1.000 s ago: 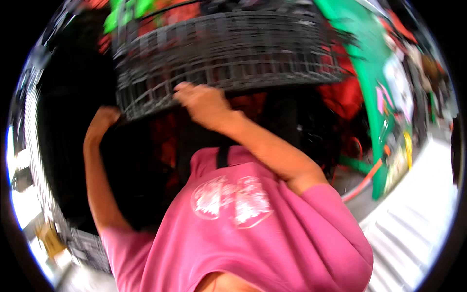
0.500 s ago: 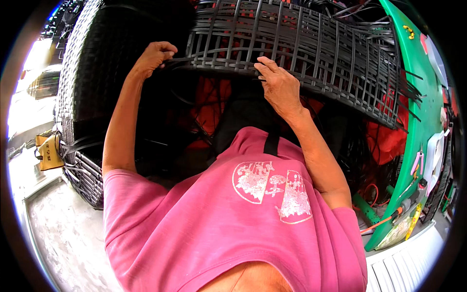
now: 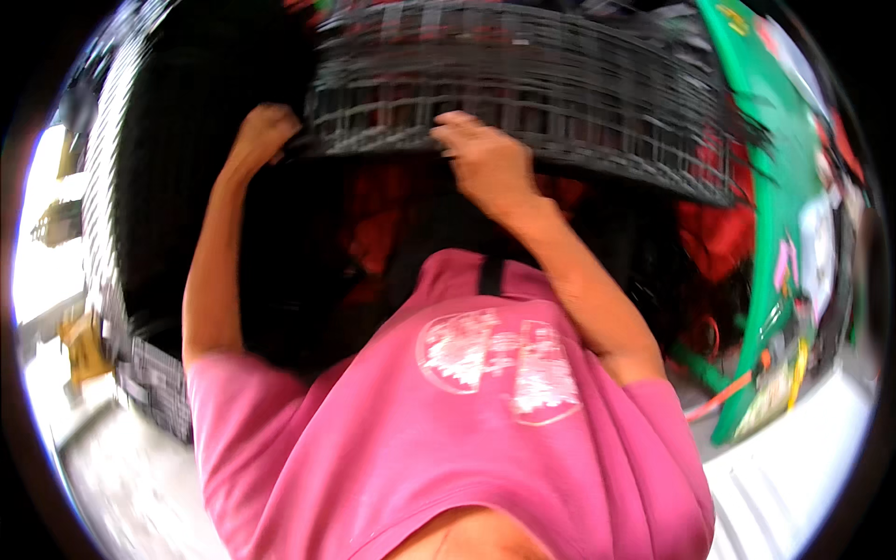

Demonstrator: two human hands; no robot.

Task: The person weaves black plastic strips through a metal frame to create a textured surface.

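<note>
A half-woven panel of dark grey flat strips (image 3: 523, 84) curves across the top, blurred by motion, its lower edge crossing in front of me. My left hand (image 3: 264, 133) is curled closed just off the left end of that edge, about a thin dark strip that hardly shows against the black behind it. Along the same edge, farther right, my right hand (image 3: 490, 163) has its fingers bunched together and pointing left against the weave. Whatever lies between those fingertips is hidden by the blur.
A finished dark woven side (image 3: 107, 196) rises at the left. At the right stands a green board (image 3: 789, 187) with tools hanging by it. Red material (image 3: 714, 238) shows beneath the panel, and a tan box-like object (image 3: 84, 345) sits at lower left.
The whole view has shifted and blurred, so panel and board lie farther left and higher. My left hand is more tightly curled; my right hand stays by the panel's edge.
</note>
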